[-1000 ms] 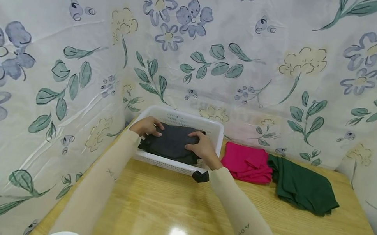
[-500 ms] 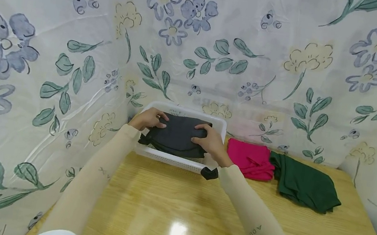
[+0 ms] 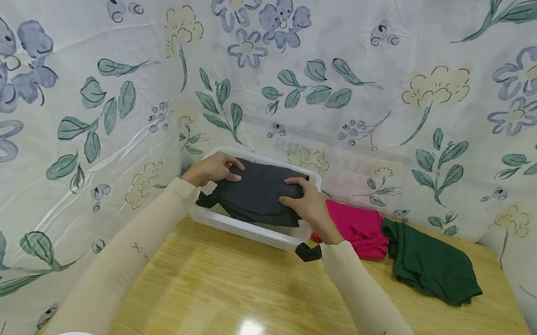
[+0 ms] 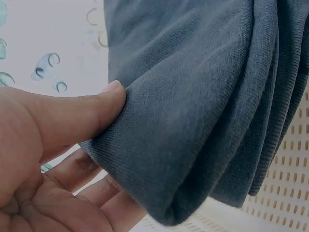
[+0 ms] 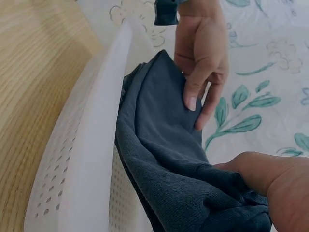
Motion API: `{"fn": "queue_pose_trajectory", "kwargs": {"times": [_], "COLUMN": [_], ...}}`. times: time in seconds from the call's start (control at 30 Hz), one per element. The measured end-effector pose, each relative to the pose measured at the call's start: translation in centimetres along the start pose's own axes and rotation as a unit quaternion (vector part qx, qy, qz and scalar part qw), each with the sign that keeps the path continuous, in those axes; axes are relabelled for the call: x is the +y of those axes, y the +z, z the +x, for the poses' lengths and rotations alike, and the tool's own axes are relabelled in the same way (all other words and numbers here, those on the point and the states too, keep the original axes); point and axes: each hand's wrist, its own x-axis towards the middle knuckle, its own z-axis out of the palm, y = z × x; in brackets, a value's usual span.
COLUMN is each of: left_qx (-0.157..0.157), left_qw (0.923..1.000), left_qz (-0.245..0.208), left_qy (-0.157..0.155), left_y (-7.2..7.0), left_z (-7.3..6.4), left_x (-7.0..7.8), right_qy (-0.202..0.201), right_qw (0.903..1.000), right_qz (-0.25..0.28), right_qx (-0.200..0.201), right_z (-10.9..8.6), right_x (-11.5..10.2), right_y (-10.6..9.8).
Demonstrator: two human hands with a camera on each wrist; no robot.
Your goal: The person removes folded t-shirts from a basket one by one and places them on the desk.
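A folded dark grey cloth point(image 3: 262, 192) is held between both hands over a white plastic basket point(image 3: 245, 230). My left hand point(image 3: 212, 169) pinches its left side, thumb on the near face and fingers behind, as the left wrist view shows on the ribbed cloth point(image 4: 169, 106). At the opposite side my right hand point(image 3: 311, 203) grips the cloth; in the right wrist view its thumb lies against the bunched fabric point(image 5: 193, 198). Several folded layers hang at the lower edge, with the perforated basket wall point(image 5: 53, 179) close by.
Right of the basket lies a folded bright pink cloth point(image 3: 356, 231). A dark green folded cloth point(image 3: 433, 263) lies beside it on the wooden table point(image 3: 245, 276). Flower-patterned sheeting point(image 3: 305, 110) hangs behind and at the left.
Both hands have lifted the dark grey cloth up from inside the basket and shifted it slightly right. Its lower layers now hang more openly. The pink and green cloths stay in place.
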Motion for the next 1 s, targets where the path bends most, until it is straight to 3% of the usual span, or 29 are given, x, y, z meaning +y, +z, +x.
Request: {"fn": "queue_pose_trajectory", "kwargs": {"times": [0.4,1.0], "left_qx": [-0.007,0.006], "left_qw": [0.9998,0.9988], "left_qz": [-0.016,-0.007], "left_qy": [0.011,0.049], "left_y": [0.9,1.5], "left_z": [-0.5,-1.5], "left_x": [1.1,4.5], "right_qy": [0.007,-0.008], "right_qw": [0.9999,0.9997], "right_qz": [-0.004,0.020], "right_qx": [0.014,0.005], "right_z": [-1.5,-3.2], "right_x": [0.9,0.7], "right_y": [-0.9,-4.3]}}
